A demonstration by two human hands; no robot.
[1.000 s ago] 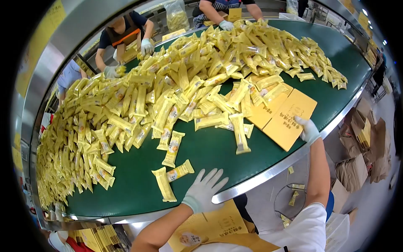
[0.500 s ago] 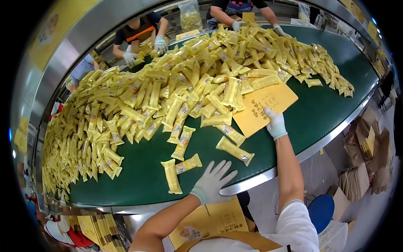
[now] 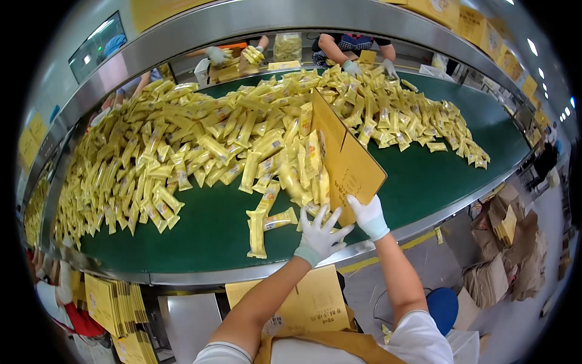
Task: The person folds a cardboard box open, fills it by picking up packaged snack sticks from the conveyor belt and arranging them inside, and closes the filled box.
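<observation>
Green belt [image 3: 436,182] partly hidden under packets [image 3: 242,130]; right hand [image 3: 368,216] grips carton [image 3: 348,162]; left hand [image 3: 322,235] spread, contact unclear.

A round blue stool [image 3: 442,310] stands on the grey floor [image 3: 424,264] near brown paper sacks [image 3: 487,281]; ceiling lights [image 3: 532,47] glow at upper right.

Glossy plastic packets [image 3: 212,147]; matt card carton [image 3: 350,159]; smooth belt [image 3: 433,176], perhaps rubber.

right hand [image 3: 368,216]: holds tilted carton [image 3: 350,162] | left hand [image 3: 321,236]: fingers spread | packets [image 3: 257,234] on green belt [image 3: 424,177]
</observation>
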